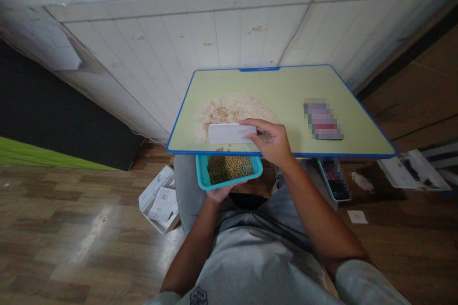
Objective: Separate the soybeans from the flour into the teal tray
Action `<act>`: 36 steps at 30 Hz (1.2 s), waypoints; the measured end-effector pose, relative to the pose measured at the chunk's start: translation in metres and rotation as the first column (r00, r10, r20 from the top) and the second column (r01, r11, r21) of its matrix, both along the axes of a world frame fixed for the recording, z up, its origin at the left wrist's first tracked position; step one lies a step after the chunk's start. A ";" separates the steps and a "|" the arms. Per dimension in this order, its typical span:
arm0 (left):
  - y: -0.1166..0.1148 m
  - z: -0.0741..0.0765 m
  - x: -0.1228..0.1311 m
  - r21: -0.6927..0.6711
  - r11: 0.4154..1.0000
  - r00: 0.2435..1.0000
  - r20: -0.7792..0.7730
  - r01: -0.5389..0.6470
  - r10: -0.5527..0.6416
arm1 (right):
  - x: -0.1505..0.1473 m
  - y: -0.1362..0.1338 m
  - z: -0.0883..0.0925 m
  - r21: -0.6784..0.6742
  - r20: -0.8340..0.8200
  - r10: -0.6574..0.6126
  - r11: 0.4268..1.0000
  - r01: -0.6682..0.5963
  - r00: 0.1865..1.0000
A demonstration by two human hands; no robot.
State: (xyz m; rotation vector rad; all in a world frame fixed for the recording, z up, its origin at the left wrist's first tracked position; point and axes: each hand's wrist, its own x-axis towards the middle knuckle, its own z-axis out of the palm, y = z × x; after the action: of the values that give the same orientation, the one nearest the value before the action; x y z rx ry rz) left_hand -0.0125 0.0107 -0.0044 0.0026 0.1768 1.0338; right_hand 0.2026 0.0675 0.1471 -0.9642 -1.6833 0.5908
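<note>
My right hand [272, 140] pinches the right end of a flat white rectangular plate [229, 134], held low over the near part of the table [289, 86]. Behind and left of the plate spreads a layer of pale grains [243, 105], with orange-brown bits [220, 113] in it. A few round beans lie at the table's near edge. Just below that edge, my left hand [220, 192] holds a turquoise tray [229, 184] from underneath; its fingers are mostly hidden. Tan beans [232, 166] and some small blue pieces are inside the tray.
A pixelated, phone-like object [324, 121] lies on the table's right side. An open white box [161, 200] with papers stands on the floor at left. Under the table's right side are a blurred container [334, 181] and a white card [357, 217]. A panelled wall [229, 38] rises behind.
</note>
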 end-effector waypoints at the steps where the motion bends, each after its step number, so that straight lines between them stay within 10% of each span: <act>1: 0.000 -0.001 0.000 0.002 1.000 1.000 0.000 0.001 -0.001 | 0.000 0.000 0.000 0.002 0.000 0.003 1.000 -0.003 1.000; 36: 0.001 -0.005 -0.001 -0.049 0.999 1.000 -0.025 -0.017 0.016 | -0.029 -0.012 0.006 0.024 -0.010 0.057 0.998 -0.057 0.998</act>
State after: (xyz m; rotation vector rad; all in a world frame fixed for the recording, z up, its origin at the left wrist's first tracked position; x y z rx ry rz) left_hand -0.0136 0.0114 -0.0092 -0.0309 0.2254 1.0464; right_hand 0.1732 0.0552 0.1528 -0.8972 -1.7097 0.6107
